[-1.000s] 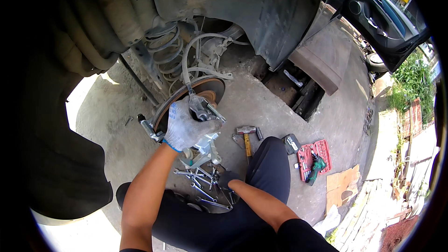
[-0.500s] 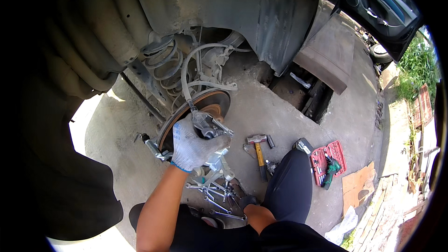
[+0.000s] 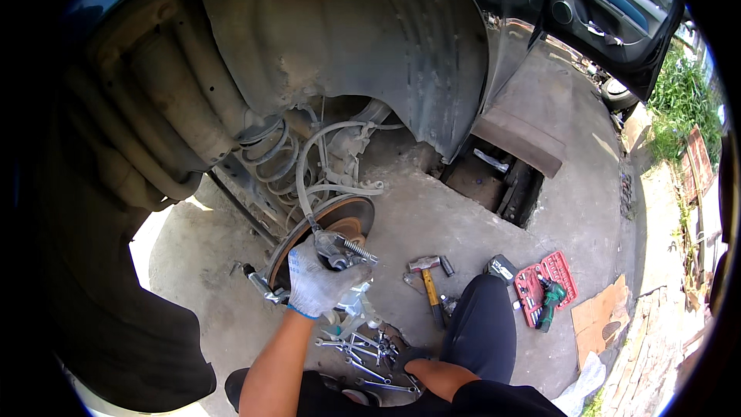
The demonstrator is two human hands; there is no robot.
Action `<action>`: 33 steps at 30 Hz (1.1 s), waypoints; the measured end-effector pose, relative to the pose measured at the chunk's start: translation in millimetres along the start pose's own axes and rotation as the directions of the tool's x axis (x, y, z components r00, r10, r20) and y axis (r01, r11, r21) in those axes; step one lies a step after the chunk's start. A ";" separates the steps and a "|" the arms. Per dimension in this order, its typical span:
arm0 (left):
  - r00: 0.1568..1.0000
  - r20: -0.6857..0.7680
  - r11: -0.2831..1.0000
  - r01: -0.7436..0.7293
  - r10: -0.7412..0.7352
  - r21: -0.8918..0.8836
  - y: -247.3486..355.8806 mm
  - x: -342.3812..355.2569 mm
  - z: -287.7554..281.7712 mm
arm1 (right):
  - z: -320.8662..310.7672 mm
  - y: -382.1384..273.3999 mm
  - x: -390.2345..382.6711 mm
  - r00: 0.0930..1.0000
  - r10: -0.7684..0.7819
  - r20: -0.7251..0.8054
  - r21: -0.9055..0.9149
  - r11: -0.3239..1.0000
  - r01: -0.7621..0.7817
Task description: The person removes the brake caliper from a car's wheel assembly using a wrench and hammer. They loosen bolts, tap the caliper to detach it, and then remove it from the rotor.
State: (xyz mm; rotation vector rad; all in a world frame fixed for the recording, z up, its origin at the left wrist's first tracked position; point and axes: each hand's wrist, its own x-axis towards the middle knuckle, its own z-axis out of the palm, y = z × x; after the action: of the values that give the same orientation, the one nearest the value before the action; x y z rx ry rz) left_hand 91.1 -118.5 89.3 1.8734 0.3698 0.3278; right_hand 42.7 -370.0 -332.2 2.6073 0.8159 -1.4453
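In a white knit glove with a blue cuff, my left hand is wrapped round a brake caliper with a coil return spring on its side. A hose or cable runs up from the caliper. The caliper is beside the rusty brake disc. Low in the picture, my right hand in a dark glove reaches down beside several loose wrenches and small metal parts on the ground. Its fingers are too dark and small to make out.
A yellow-handled hammer, a red socket case and a green power tool lie to the right. Beyond them is a rectangular floor pit. The wheel arch liner and coil spring are ahead; an open car door is far right.
The view has tilted, so the wheel arch and tools sit lower in the picture. My left hand keeps its hold on the caliper; my right hand stays down by the wrenches.
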 end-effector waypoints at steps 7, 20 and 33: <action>0.998 -0.049 0.999 -0.035 0.035 0.010 -7.5 -10.8 -14.2 | -216.3 -8.0 -197.0 0.927 -0.073 -0.367 0.083 0.990 0.111; 0.977 -0.160 0.962 -0.098 0.142 0.256 -7.8 -4.6 -3.5 | -300.9 -65.7 -358.6 0.127 -0.379 -0.917 -0.259 0.805 0.533; 0.957 -0.166 0.952 -0.195 0.237 0.236 -23.1 -5.6 -2.1 | -292.3 -89.2 -348.3 0.048 -0.410 -0.911 -0.379 0.878 0.291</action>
State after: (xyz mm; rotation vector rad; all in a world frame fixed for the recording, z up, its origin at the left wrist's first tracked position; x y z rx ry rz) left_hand 83.0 -111.8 67.9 2.1097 0.3408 0.6435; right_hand 79.8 -355.4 129.5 3.1265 1.6001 0.7864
